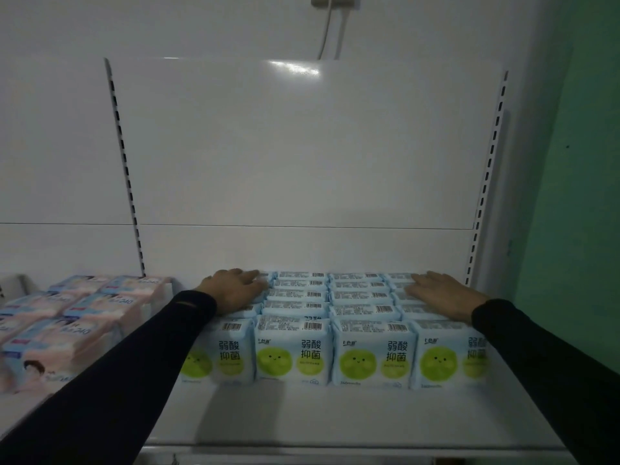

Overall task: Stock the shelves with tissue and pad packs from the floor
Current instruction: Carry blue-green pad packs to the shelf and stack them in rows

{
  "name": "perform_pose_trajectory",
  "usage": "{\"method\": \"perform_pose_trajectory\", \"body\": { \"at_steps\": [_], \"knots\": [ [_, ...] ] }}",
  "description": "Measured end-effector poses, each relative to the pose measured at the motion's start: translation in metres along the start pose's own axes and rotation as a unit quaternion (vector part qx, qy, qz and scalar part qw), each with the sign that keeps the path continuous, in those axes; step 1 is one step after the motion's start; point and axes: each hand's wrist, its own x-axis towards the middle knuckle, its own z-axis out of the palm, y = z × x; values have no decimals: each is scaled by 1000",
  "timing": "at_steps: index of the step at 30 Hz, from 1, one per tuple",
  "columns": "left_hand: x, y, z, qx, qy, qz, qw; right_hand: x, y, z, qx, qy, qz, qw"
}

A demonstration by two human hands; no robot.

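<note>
2 hands [235, 290], 4 front packs [292, 350]

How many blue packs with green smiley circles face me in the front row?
4, upright and side by side on the white shelf: far-left pack partly behind the left sleeve, second, third, far-right pack partly behind the right sleeve. More rows stand behind them.

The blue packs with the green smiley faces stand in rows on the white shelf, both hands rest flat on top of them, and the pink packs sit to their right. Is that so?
Not quite. In the head view the pink packs sit left of the blue packs, not right. The rest holds: rows on the white shelf, left hand and right hand flat on top.
</note>
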Motion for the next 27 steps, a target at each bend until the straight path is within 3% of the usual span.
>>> {"method": "perform_pose_trajectory", "body": {
  "at_steps": [3,9,15,27],
  "knots": [
    [-6,-3,-9,-55,72,27,995,-15,1,-11,-7,23,-13,1000],
    [-47,-11,-17,-145,81,37,985,-55,4,-5,-11,41,-48,998],
    [-79,-14,-1,-115,40,15,992,-69,5,14,-72,33,-28,997],
    [-65,-4,14,-38,83,32,995,-67,-3,19,-83,39,-21,996]
  ]
}}
